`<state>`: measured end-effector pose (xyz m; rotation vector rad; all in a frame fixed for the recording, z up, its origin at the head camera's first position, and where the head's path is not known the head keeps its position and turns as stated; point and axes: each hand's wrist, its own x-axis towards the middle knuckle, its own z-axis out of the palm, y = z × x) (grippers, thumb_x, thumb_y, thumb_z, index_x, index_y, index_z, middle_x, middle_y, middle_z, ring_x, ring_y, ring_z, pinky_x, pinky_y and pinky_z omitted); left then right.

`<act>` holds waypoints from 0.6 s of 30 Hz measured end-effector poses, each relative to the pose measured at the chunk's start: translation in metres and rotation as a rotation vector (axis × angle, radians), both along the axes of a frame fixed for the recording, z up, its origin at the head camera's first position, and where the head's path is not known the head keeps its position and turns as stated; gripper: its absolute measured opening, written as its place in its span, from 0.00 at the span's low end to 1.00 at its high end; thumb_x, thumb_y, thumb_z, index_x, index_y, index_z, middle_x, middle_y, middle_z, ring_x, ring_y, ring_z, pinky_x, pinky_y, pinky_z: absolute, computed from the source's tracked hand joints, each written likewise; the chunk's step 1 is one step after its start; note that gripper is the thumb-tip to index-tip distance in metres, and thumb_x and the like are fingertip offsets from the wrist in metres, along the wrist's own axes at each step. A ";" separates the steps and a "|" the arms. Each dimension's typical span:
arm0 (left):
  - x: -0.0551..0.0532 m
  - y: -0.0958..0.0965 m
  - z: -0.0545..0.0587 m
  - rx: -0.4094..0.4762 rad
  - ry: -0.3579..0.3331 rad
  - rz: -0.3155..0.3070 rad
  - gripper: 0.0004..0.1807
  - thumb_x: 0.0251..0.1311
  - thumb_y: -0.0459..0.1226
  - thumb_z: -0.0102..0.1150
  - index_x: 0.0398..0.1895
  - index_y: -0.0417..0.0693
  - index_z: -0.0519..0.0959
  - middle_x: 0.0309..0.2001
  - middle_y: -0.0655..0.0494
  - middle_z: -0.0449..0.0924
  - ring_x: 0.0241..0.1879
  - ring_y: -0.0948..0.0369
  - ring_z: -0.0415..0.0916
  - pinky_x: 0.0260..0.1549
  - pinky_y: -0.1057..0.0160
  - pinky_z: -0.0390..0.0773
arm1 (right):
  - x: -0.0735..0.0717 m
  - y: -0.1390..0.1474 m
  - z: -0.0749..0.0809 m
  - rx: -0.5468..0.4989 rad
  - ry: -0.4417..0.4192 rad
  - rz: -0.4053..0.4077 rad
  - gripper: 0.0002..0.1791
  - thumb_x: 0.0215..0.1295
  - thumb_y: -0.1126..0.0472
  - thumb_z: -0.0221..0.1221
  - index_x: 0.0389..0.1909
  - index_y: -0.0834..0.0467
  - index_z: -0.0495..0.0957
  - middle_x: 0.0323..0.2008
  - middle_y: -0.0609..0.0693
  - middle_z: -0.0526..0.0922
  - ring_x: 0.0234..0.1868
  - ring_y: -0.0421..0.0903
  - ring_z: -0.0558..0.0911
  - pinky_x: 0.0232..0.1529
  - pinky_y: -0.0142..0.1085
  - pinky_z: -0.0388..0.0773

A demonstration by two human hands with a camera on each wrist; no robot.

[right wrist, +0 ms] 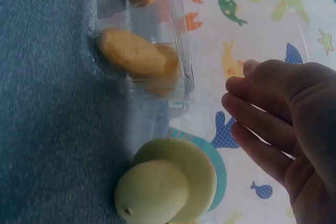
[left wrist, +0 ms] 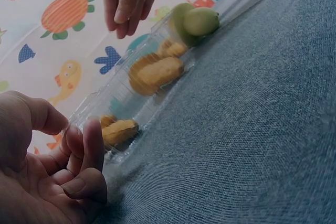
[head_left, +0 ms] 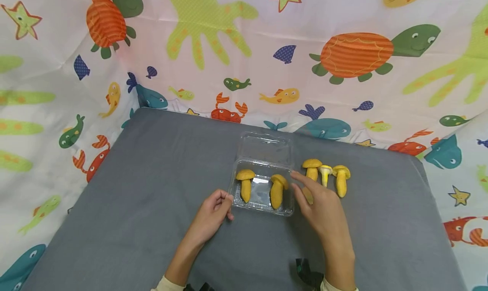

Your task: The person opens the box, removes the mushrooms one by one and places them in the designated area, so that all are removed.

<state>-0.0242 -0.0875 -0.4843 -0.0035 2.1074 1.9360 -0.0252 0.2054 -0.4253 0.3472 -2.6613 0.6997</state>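
Observation:
A clear plastic clamshell box [head_left: 263, 206] lies with its lid folded back, two yellow toy mushrooms, one on the left [head_left: 245, 187] and one on the right [head_left: 277, 193], inside its base. At the box's near left corner, my left hand [head_left: 215, 212] has curled fingers and pinches the edge between thumb and fingertips. My right hand [head_left: 324, 206] hovers by the box's right side, fingers loosely extended and holding nothing. It partly covers another toy mushroom [head_left: 312, 164], which looks greenish in the right wrist view. Beside that lie a small pale-stemmed mushroom [head_left: 325, 172] and a thicker one [head_left: 341, 178].
A grey cloth [head_left: 152, 189] covers the table. Behind it and along both sides hangs a white curtain [head_left: 244, 49] printed with sea animals. The transparent lid [head_left: 265, 149] spreads toward the back edge.

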 end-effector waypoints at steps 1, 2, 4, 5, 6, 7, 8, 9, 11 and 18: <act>0.000 0.000 0.000 -0.001 0.001 -0.002 0.15 0.80 0.44 0.57 0.44 0.39 0.77 0.29 0.50 0.76 0.31 0.53 0.85 0.32 0.63 0.76 | -0.001 -0.001 0.001 0.000 -0.003 0.001 0.23 0.68 0.64 0.72 0.63 0.52 0.84 0.31 0.46 0.88 0.15 0.31 0.48 0.21 0.34 0.61; 0.000 0.001 0.000 0.000 0.001 -0.005 0.15 0.80 0.44 0.57 0.43 0.39 0.77 0.30 0.50 0.76 0.31 0.53 0.84 0.32 0.63 0.76 | -0.001 -0.001 0.001 0.003 -0.009 -0.003 0.23 0.68 0.63 0.72 0.62 0.52 0.84 0.25 0.43 0.83 0.15 0.31 0.49 0.21 0.34 0.60; 0.000 0.000 0.001 0.000 -0.002 -0.003 0.15 0.80 0.45 0.57 0.43 0.40 0.77 0.30 0.50 0.76 0.31 0.53 0.84 0.32 0.63 0.76 | -0.002 -0.004 0.002 0.013 -0.033 -0.011 0.22 0.68 0.63 0.72 0.63 0.52 0.84 0.17 0.39 0.71 0.14 0.31 0.50 0.20 0.33 0.60; 0.001 -0.001 0.001 -0.003 -0.005 -0.002 0.15 0.80 0.45 0.56 0.43 0.40 0.77 0.30 0.50 0.76 0.31 0.53 0.84 0.32 0.63 0.76 | -0.003 -0.006 0.003 0.019 -0.049 -0.016 0.22 0.68 0.62 0.72 0.63 0.52 0.84 0.16 0.39 0.69 0.14 0.32 0.50 0.20 0.34 0.60; 0.001 -0.001 0.001 -0.003 -0.006 -0.001 0.15 0.80 0.45 0.56 0.43 0.40 0.77 0.30 0.49 0.76 0.31 0.53 0.84 0.32 0.62 0.76 | -0.003 -0.008 0.003 0.024 -0.068 -0.021 0.22 0.69 0.62 0.72 0.63 0.52 0.84 0.15 0.39 0.65 0.13 0.32 0.51 0.20 0.34 0.61; 0.001 -0.002 0.001 -0.006 -0.008 0.001 0.15 0.81 0.45 0.56 0.43 0.40 0.77 0.30 0.49 0.76 0.31 0.53 0.84 0.32 0.62 0.76 | -0.004 -0.010 0.003 0.029 -0.086 -0.026 0.22 0.69 0.61 0.71 0.63 0.52 0.84 0.15 0.40 0.64 0.13 0.33 0.52 0.20 0.35 0.62; 0.001 -0.002 0.001 -0.010 -0.009 0.002 0.15 0.81 0.45 0.56 0.43 0.40 0.77 0.30 0.50 0.77 0.31 0.53 0.84 0.32 0.62 0.76 | -0.005 -0.011 0.003 0.030 -0.098 -0.027 0.22 0.69 0.61 0.71 0.63 0.53 0.84 0.16 0.42 0.70 0.13 0.34 0.53 0.21 0.36 0.65; 0.001 -0.002 0.000 -0.012 -0.010 0.003 0.15 0.80 0.45 0.57 0.43 0.41 0.77 0.30 0.50 0.77 0.31 0.54 0.84 0.33 0.62 0.77 | -0.005 -0.012 0.003 0.032 -0.108 -0.027 0.22 0.70 0.60 0.71 0.63 0.53 0.84 0.19 0.44 0.77 0.13 0.35 0.56 0.22 0.37 0.69; 0.001 -0.002 0.000 -0.017 -0.009 0.002 0.14 0.81 0.44 0.56 0.43 0.41 0.78 0.30 0.50 0.77 0.32 0.53 0.84 0.33 0.61 0.77 | -0.007 -0.014 0.003 0.030 -0.119 -0.018 0.21 0.70 0.60 0.70 0.62 0.55 0.84 0.33 0.50 0.89 0.15 0.38 0.63 0.28 0.42 0.79; -0.001 -0.001 0.000 -0.016 -0.003 -0.005 0.14 0.80 0.45 0.57 0.44 0.41 0.78 0.30 0.49 0.76 0.32 0.52 0.85 0.38 0.59 0.80 | -0.012 -0.019 -0.003 0.030 -0.156 -0.014 0.19 0.72 0.58 0.69 0.61 0.56 0.84 0.55 0.56 0.89 0.55 0.64 0.87 0.55 0.60 0.82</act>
